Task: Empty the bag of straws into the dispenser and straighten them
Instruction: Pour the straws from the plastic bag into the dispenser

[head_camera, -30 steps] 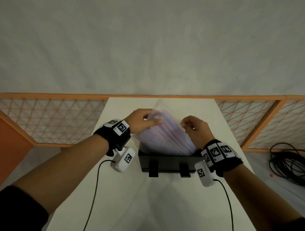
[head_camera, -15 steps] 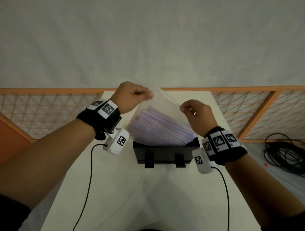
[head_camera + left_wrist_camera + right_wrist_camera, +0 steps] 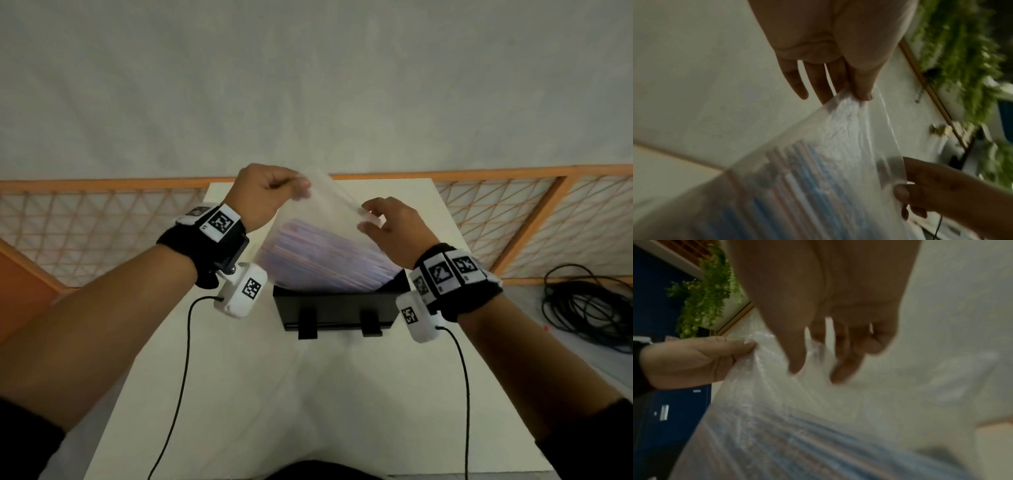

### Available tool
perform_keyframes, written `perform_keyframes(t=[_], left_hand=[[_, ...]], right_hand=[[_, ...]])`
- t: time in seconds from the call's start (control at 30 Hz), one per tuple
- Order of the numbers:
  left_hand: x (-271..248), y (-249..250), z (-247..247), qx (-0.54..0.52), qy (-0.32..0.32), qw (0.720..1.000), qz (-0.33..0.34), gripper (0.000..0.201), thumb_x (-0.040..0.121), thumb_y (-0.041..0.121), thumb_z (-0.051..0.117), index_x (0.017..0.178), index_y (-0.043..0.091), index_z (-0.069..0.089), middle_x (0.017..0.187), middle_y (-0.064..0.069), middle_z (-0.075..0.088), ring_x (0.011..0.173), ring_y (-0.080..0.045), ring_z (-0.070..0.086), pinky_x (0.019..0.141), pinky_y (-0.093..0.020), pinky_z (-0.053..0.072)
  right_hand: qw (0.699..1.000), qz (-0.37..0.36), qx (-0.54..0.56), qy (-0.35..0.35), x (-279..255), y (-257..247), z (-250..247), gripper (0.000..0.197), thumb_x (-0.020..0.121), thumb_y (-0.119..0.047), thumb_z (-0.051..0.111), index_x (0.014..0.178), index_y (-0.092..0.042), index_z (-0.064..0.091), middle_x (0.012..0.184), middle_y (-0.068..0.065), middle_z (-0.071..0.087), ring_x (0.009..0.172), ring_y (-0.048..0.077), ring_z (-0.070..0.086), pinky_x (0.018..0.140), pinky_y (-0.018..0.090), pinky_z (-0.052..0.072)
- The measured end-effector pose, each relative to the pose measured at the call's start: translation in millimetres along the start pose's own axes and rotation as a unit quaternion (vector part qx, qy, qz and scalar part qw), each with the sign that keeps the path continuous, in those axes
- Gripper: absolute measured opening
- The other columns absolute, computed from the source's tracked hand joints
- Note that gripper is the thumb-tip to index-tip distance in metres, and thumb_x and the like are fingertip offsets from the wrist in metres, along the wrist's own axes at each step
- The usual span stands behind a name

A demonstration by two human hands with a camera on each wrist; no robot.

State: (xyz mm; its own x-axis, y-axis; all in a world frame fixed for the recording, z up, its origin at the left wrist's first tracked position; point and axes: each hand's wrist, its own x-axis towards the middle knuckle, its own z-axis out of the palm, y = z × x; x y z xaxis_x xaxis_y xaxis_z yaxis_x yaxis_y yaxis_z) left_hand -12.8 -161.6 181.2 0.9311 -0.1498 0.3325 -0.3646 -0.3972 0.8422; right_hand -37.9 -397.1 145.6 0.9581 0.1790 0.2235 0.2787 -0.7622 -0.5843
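Observation:
A clear plastic bag (image 3: pixel 329 212) of pastel straws (image 3: pixel 318 253) hangs tilted, its lower end inside the black dispenser (image 3: pixel 335 308) on the white table. My left hand (image 3: pixel 301 186) pinches the bag's raised top corner between thumb and fingers; the left wrist view shows this pinch (image 3: pixel 863 95) above the straws (image 3: pixel 797 186). My right hand (image 3: pixel 366 219) holds the bag's right edge lower down, with the thumb (image 3: pixel 900 193) on the film. In the right wrist view the right hand (image 3: pixel 813 369) is blurred over the bag (image 3: pixel 777 402).
The dispenser stands mid-table with bare white tabletop (image 3: pixel 308 394) in front of it. An orange lattice fence (image 3: pixel 102 233) runs behind the table. A coil of black cable (image 3: pixel 589 308) lies on the floor at the right. Wrist-camera cables trail from both wrists.
Both hands have lifted the bag's closed end higher, the left hand most, up and away from me. The straws have slid lower towards the dispenser.

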Motion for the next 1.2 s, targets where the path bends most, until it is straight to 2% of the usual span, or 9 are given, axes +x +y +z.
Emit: perform_keyframes(t=[0.1, 0.27, 0.43, 0.53, 0.63, 0.8, 1.0, 1.1, 1.2], left_hand=[[0.2, 1.1, 1.7, -0.004, -0.002, 1.000, 0.001, 0.010, 0.086, 0.022, 0.068, 0.091, 0.017, 0.075, 0.075, 0.015, 0.073, 0.082, -0.007, 0.068, 0.092, -0.026, 0.051], [0.6, -6.4, -2.6, 0.065, -0.056, 0.996, 0.003, 0.015, 0.090, 0.023, 0.063, 0.092, 0.013, 0.074, 0.087, -0.001, 0.074, 0.083, -0.010, 0.062, 0.089, -0.033, 0.049], [2.4, -1.0, -5.7, 0.059, -0.054, 0.996, 0.031, 0.016, 0.093, 0.021, 0.059, 0.090, 0.013, 0.072, 0.084, 0.002, 0.072, 0.080, -0.003, 0.064, 0.084, -0.015, 0.046], [8.1, 7.4, -3.1, 0.025, -0.020, 0.999, 0.042, 0.015, 0.094, 0.021, 0.058, 0.084, 0.020, 0.070, 0.075, 0.014, 0.072, 0.076, -0.002, 0.065, 0.083, -0.018, 0.049], [9.2, 13.7, 2.3, -0.001, 0.002, 0.999, 0.051, 0.011, 0.093, 0.024, 0.059, 0.085, 0.023, 0.067, 0.077, 0.014, 0.071, 0.079, -0.004, 0.065, 0.085, -0.021, 0.049], [0.2, -4.9, 8.8, 0.108, -0.136, 0.984, -0.042, 0.053, 0.076, 0.049, 0.072, 0.120, 0.020, 0.060, 0.115, 0.005, 0.066, 0.107, -0.011, 0.062, 0.097, -0.028, 0.045], [-6.1, -20.1, 8.0, 0.097, -0.093, 0.989, -0.056, 0.017, 0.089, 0.033, 0.063, 0.091, 0.021, 0.075, 0.094, -0.009, 0.074, 0.093, -0.022, 0.068, 0.091, -0.034, 0.050], [-3.5, -12.5, 12.5, 0.032, -0.059, 0.997, -0.041, 0.016, 0.094, 0.024, 0.057, 0.092, 0.019, 0.072, 0.093, 0.000, 0.073, 0.080, 0.003, 0.065, 0.080, -0.013, 0.048], [0.0, -18.9, 9.2, 0.012, -0.055, 0.997, -0.048, 0.018, 0.096, 0.022, 0.054, 0.090, 0.020, 0.071, 0.083, 0.013, 0.072, 0.083, 0.000, 0.066, 0.079, -0.015, 0.048]], right_hand=[[0.986, 0.064, -0.092, -0.126, 3.1, 7.4, -10.2, 0.041, 0.086, -0.034, 0.062, 0.123, -0.020, 0.054, 0.114, 0.000, 0.054, 0.101, 0.019, 0.053, 0.089, 0.028, 0.040], [0.989, 0.054, -0.132, -0.032, 0.6, 15.9, -15.1, 0.016, 0.090, -0.024, 0.051, 0.090, -0.021, 0.067, 0.100, 0.004, 0.062, 0.101, 0.030, 0.053, 0.088, 0.043, 0.044], [0.995, 0.016, -0.094, 0.032, -5.1, 20.5, -6.7, 0.018, 0.093, -0.026, 0.050, 0.094, -0.014, 0.064, 0.087, -0.002, 0.059, 0.095, 0.028, 0.055, 0.085, 0.041, 0.041], [0.991, 0.014, -0.120, 0.059, -6.1, 18.6, -5.1, 0.027, 0.090, -0.036, 0.054, 0.109, -0.019, 0.062, 0.109, 0.004, 0.061, 0.108, 0.031, 0.049, 0.092, 0.043, 0.038], [0.976, 0.084, -0.167, -0.109, -4.5, 22.2, -7.4, 0.035, 0.090, -0.031, 0.055, 0.122, -0.018, 0.054, 0.122, 0.011, 0.052, 0.116, 0.035, 0.046, 0.095, 0.040, 0.039], [0.990, 0.106, -0.076, -0.059, -2.8, 26.9, -9.3, 0.024, 0.093, -0.008, 0.042, 0.102, -0.011, 0.064, 0.095, 0.010, 0.067, 0.079, 0.022, 0.056, 0.066, 0.023, 0.038], [0.951, 0.140, -0.149, -0.230, -15.4, 38.0, -4.8, 0.049, 0.087, -0.030, 0.060, 0.132, -0.013, 0.047, 0.130, 0.009, 0.054, 0.119, 0.028, 0.051, 0.093, 0.029, 0.038], [0.939, 0.111, -0.190, -0.265, -13.6, 35.1, -16.4, 0.034, 0.088, -0.028, 0.059, 0.116, -0.010, 0.060, 0.117, 0.009, 0.059, 0.113, 0.028, 0.054, 0.085, 0.027, 0.038], [0.973, 0.091, -0.139, -0.157, -5.9, 34.6, -38.4, 0.014, 0.089, -0.017, 0.053, 0.080, -0.017, 0.063, 0.087, 0.005, 0.059, 0.086, 0.026, 0.058, 0.066, 0.023, 0.036]])
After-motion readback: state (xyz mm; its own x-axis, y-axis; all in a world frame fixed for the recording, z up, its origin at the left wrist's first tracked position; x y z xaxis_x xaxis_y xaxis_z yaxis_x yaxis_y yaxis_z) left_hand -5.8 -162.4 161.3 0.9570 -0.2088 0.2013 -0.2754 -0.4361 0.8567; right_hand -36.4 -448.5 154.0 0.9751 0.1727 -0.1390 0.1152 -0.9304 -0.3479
